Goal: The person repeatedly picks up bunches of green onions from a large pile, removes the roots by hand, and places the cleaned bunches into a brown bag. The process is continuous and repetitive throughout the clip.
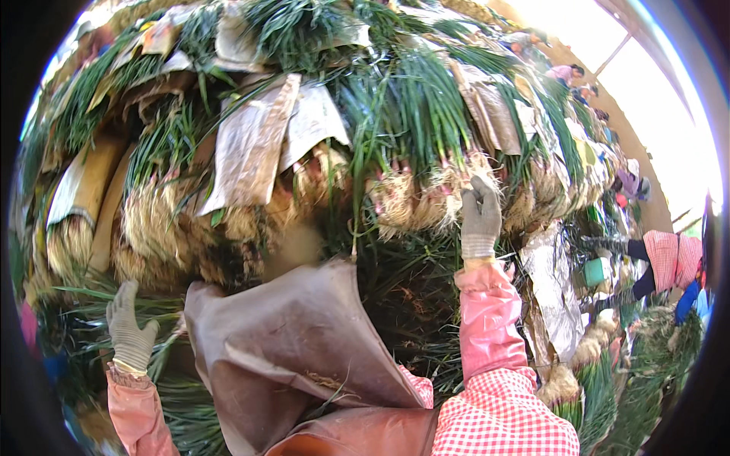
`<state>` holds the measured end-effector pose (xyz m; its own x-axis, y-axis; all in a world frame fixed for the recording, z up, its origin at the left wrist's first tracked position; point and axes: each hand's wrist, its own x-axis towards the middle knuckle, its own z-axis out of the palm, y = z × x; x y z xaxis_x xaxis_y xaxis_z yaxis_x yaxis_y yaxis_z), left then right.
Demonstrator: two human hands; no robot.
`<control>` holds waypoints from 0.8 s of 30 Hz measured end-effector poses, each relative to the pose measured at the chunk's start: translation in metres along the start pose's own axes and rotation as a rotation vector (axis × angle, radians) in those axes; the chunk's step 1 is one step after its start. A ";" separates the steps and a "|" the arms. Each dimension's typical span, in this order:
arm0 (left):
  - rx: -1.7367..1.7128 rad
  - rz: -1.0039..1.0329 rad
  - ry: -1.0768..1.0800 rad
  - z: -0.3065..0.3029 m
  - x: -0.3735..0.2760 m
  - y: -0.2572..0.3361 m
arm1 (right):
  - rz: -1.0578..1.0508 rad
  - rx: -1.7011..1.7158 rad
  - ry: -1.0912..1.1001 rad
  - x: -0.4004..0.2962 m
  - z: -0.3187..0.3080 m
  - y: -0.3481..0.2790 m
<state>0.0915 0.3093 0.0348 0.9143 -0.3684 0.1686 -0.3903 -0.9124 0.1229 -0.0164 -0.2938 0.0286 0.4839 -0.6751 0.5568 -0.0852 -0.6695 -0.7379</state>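
My right hand [481, 214], in a grey knit glove with a pink sleeve, touches the pale roots of green onions [450, 171] at the front of a tall heap; the fingers are curled, and whether they grip a root is unclear. Low on the left, my gloved left hand [131, 333] is raised with its fingers apart, beside loose green leaves, and holds nothing. Rooty bundles [154, 222] hang along the heap's edge, their leaves pointing away from me. A brown apron [296, 330] covers my lap between the two hands.
Whitish sheets [251, 142] lie over parts of the heap. Another pale sheet [550, 285] lies right of my arm. Farther right, a person in a checked garment [673, 259] bends near a green container [596, 272] and more onion bundles [562, 387]. Several people are along the heap's far right side.
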 end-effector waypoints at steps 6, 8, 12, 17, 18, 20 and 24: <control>-0.781 0.301 0.225 -0.042 0.076 0.159 | -0.063 -0.652 -0.106 0.030 0.027 0.030; -0.875 0.417 0.194 -0.037 0.086 0.207 | 0.144 -0.853 -0.212 0.041 0.021 0.053; -1.024 0.467 0.027 -0.014 0.093 0.275 | 0.501 -0.587 -0.279 0.093 -0.013 0.091; -1.339 0.373 -0.329 0.011 0.087 0.337 | 0.097 0.462 -0.329 0.096 -0.020 0.072; -1.472 0.270 -0.437 0.016 0.086 0.345 | 0.050 0.097 -0.401 0.080 -0.014 0.036; -1.607 0.216 -0.552 0.033 0.085 0.367 | -0.037 -0.282 -0.579 0.060 -0.010 0.014; -1.553 0.271 -0.659 0.060 0.085 0.398 | 0.041 -0.558 -0.583 0.027 -0.041 0.056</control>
<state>0.0204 -0.0954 0.0396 0.5400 -0.8416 -0.0094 0.1032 0.0551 0.9931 -0.0436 -0.3625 0.0180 0.8342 -0.5355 0.1317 -0.4605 -0.8078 -0.3680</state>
